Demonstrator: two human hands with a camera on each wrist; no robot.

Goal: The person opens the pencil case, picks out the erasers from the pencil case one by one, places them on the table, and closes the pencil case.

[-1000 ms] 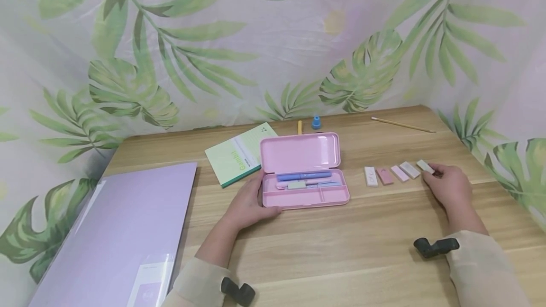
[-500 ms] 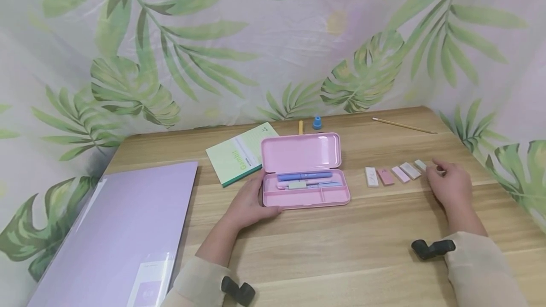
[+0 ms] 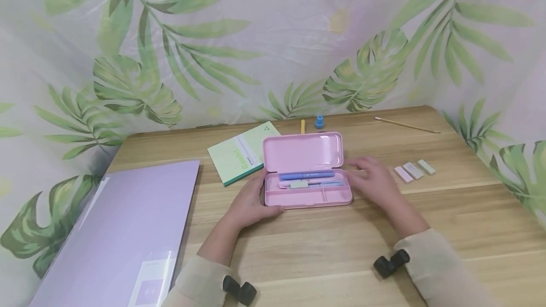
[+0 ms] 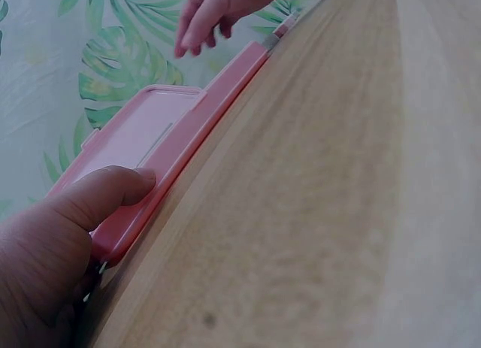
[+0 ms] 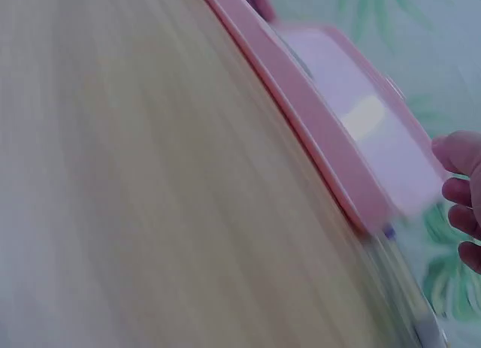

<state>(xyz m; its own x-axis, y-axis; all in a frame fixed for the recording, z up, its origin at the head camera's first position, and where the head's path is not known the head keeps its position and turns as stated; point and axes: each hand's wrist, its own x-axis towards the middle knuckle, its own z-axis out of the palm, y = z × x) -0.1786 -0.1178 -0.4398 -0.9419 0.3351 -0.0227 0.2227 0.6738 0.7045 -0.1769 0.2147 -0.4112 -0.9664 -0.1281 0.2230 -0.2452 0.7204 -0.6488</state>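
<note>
A pink pencil case (image 3: 294, 198) stands with its lid (image 3: 303, 152) raised. Inside lie a blue pen (image 3: 307, 175), a pink pen and a pale green eraser (image 3: 299, 184). My left hand (image 3: 251, 203) grips the case's left end, thumb on the front wall, as the left wrist view shows too. Just off the case's right end hovers my right hand (image 3: 375, 184), fingers loosely bent with nothing between them. In the left wrist view this right hand (image 4: 222, 17) is raised above the case. Three small erasers (image 3: 414, 171) lie right of it; others are hidden behind the hand.
A pale green notebook (image 3: 239, 153) lies behind the case at left, and a large lilac folder (image 3: 119, 226) covers the left side of the table. Toward the back edge are a blue conical piece (image 3: 319, 121), a yellow stick (image 3: 303, 126) and a pencil (image 3: 407, 125).
My right hand has let go of the rightmost eraser, leaving it beside the others, and moved left to the pencil case's right end. My left hand keeps its hold.
</note>
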